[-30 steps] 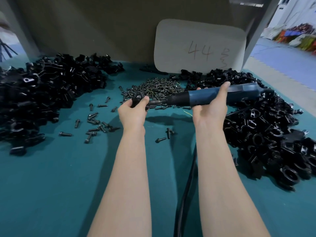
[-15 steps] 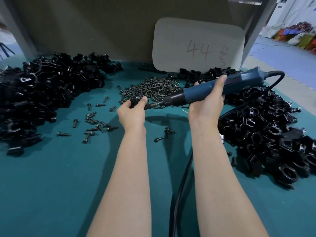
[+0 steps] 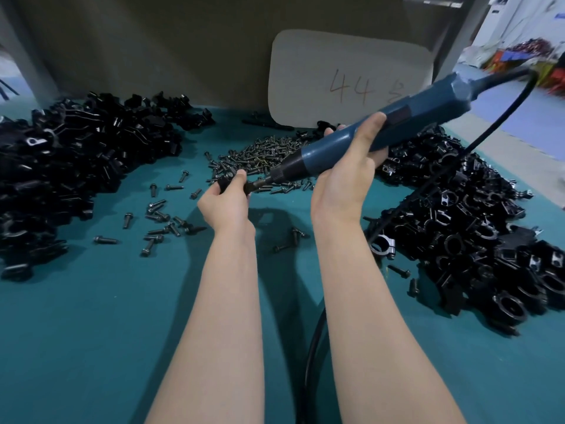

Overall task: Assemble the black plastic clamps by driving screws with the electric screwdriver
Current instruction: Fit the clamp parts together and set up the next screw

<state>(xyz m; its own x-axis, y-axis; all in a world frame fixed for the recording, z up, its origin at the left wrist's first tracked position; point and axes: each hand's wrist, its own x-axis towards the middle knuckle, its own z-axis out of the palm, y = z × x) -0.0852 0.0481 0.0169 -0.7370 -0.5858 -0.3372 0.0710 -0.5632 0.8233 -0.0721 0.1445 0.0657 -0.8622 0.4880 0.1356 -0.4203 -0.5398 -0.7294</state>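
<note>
My left hand [image 3: 225, 201] grips a small black plastic clamp [image 3: 224, 182] above the teal table, mostly hidden by my fingers. My right hand [image 3: 345, 175] grips the blue electric screwdriver [image 3: 394, 123], which slants down to the left. Its black nose and bit [image 3: 269, 179] meet the clamp at my left fingertips. The screw in the clamp is hidden. A heap of dark screws [image 3: 263, 154] lies just behind my hands.
Big piles of black clamps lie at the left [image 3: 61, 166] and at the right [image 3: 477, 234]. Loose screws [image 3: 159, 218] are scattered on the teal table [image 3: 91, 332]. The screwdriver's black cable [image 3: 315, 347] runs between my forearms. A white card marked 44 [image 3: 348, 81] leans at the back.
The screwdriver's rear end has tilted upward and to the right, so the tool now slants steeply. Both hands keep their grips and the bit stays at the clamp.
</note>
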